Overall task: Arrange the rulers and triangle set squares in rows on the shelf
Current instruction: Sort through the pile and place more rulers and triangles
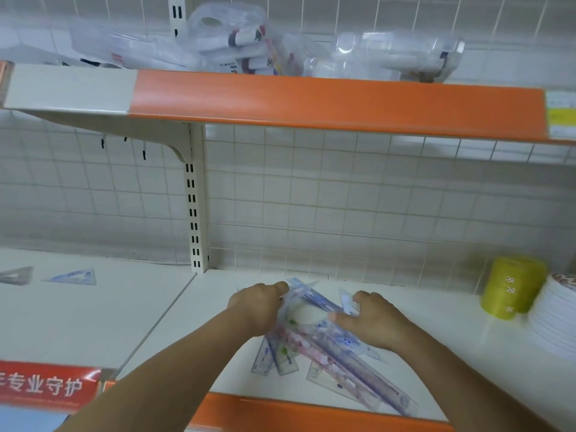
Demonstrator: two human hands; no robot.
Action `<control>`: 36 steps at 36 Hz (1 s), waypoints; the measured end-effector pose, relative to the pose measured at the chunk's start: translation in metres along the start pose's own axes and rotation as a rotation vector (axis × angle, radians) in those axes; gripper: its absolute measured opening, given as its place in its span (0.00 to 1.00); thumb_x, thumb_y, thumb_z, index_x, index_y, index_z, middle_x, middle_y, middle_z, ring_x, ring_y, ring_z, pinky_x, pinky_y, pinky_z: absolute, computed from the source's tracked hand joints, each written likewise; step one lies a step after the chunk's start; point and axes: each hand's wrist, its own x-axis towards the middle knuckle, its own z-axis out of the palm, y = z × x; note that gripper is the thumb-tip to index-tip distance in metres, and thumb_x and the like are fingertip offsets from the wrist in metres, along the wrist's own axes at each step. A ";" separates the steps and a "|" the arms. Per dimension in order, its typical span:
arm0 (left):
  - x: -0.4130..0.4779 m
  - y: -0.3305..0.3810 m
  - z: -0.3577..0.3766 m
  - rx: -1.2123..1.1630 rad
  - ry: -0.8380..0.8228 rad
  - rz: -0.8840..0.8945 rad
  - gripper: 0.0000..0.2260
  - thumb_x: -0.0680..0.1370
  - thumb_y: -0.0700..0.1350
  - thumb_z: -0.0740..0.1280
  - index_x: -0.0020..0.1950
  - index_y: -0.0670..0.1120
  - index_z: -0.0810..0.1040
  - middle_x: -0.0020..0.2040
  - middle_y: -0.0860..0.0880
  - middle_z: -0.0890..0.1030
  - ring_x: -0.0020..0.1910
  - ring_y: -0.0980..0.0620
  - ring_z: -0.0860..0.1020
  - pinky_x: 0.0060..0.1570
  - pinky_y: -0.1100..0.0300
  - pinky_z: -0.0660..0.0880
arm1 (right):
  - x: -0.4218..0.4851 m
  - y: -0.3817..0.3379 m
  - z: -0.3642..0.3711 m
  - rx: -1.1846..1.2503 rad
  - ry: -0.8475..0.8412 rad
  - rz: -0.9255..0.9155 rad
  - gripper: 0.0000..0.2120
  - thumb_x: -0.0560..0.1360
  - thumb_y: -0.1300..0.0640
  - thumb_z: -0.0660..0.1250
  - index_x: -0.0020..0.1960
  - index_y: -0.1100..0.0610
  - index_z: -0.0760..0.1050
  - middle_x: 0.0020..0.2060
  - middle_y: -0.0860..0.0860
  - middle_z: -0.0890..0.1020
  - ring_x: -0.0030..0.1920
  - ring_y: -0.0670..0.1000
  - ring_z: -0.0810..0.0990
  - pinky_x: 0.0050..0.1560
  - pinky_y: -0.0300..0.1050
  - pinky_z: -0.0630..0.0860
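A loose pile of clear plastic rulers and set squares [314, 341] lies on the white shelf [436, 353] near its orange front edge. My left hand [258, 307] grips the pile's far left side, fingers curled round a clear set square. On the right side of the pile my right hand [371, 319] pinches clear pieces with thumb and fingers. A long ruler [371, 381] sticks out toward the front right. Two triangle set squares [74, 276] lie flat on the neighbouring shelf section to the left, apart from each other.
A yellow roll [511, 286] and a stack of white plates [554, 319] stand at the right of the shelf. An upper shelf with an orange edge [311, 101] carries clear packets. A slotted upright [196, 213] divides the wire-grid back wall. A red sign [43, 385] hangs at the lower left.
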 end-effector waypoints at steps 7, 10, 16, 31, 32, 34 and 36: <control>-0.010 -0.013 0.002 -0.023 -0.007 -0.024 0.13 0.83 0.46 0.54 0.64 0.43 0.70 0.58 0.40 0.65 0.44 0.41 0.75 0.51 0.53 0.74 | -0.001 -0.012 0.007 -0.036 -0.061 -0.052 0.13 0.74 0.44 0.62 0.46 0.53 0.67 0.51 0.51 0.69 0.43 0.50 0.73 0.41 0.40 0.68; -0.018 -0.020 0.005 -0.035 -0.010 -0.076 0.14 0.83 0.48 0.55 0.64 0.41 0.68 0.59 0.40 0.64 0.46 0.43 0.72 0.53 0.53 0.73 | -0.001 -0.022 0.008 -0.118 -0.071 -0.079 0.11 0.76 0.47 0.57 0.39 0.51 0.62 0.48 0.51 0.69 0.46 0.52 0.72 0.47 0.44 0.70; -0.033 -0.035 0.004 -0.061 0.075 -0.141 0.20 0.80 0.49 0.62 0.70 0.45 0.62 0.61 0.41 0.65 0.57 0.44 0.70 0.56 0.57 0.70 | 0.008 -0.037 0.019 -0.181 -0.100 -0.194 0.11 0.80 0.60 0.52 0.39 0.56 0.64 0.35 0.48 0.68 0.42 0.53 0.73 0.34 0.40 0.65; -0.086 -0.084 -0.007 -0.052 0.117 -0.233 0.29 0.73 0.48 0.73 0.68 0.50 0.62 0.60 0.43 0.68 0.58 0.44 0.71 0.58 0.52 0.73 | -0.007 -0.109 0.028 0.079 0.110 -0.360 0.05 0.73 0.58 0.65 0.46 0.48 0.74 0.41 0.48 0.77 0.46 0.52 0.77 0.45 0.44 0.73; -0.090 -0.089 -0.009 -0.050 0.125 -0.238 0.29 0.73 0.48 0.73 0.68 0.50 0.61 0.60 0.43 0.68 0.58 0.44 0.71 0.58 0.52 0.73 | -0.009 -0.116 0.029 0.092 0.103 -0.378 0.05 0.74 0.56 0.66 0.48 0.47 0.75 0.41 0.48 0.77 0.46 0.51 0.76 0.46 0.44 0.73; -0.099 -0.100 -0.013 -0.052 0.143 -0.245 0.29 0.73 0.49 0.73 0.68 0.50 0.61 0.61 0.43 0.69 0.59 0.44 0.71 0.58 0.51 0.73 | -0.013 -0.132 0.032 0.104 0.094 -0.417 0.04 0.74 0.54 0.67 0.49 0.47 0.77 0.38 0.47 0.77 0.44 0.50 0.76 0.46 0.44 0.73; -0.110 -0.114 -0.018 -0.053 0.156 -0.250 0.29 0.74 0.49 0.72 0.69 0.50 0.61 0.61 0.43 0.69 0.59 0.44 0.71 0.58 0.52 0.73 | -0.018 -0.151 0.037 0.100 0.098 -0.439 0.04 0.74 0.52 0.67 0.49 0.47 0.78 0.39 0.46 0.77 0.45 0.50 0.77 0.47 0.43 0.74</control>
